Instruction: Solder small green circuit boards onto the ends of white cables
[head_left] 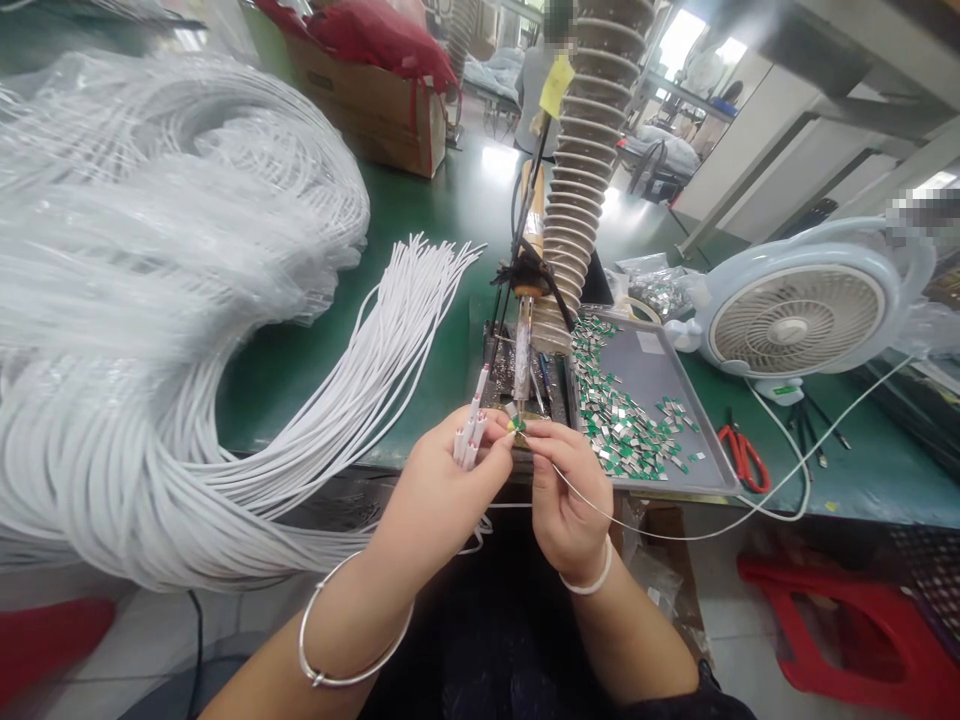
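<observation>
My left hand [442, 495] is closed around several white cables [472, 430], their stripped ends pointing up. Its thumb and fingertips meet at a small green circuit board [518, 425], right under the soldering iron [523, 350], which is fixed tip down. Close by on the right, my right hand [574, 490] pinches a thin strand of solder wire [675, 538], which trails away to the right. The fingertips of both hands nearly touch, so the exact joint between cable and board is hidden.
Left, a big bundle of white cables [150, 440] lies partly in plastic. A grey tray [701, 425] holds many small metal-and-green connectors. Beyond are red-handled pliers [742, 455] and a fan [795, 315]. A ribbed hose [592, 150] hangs behind the iron; a cardboard box [360, 100] stands behind.
</observation>
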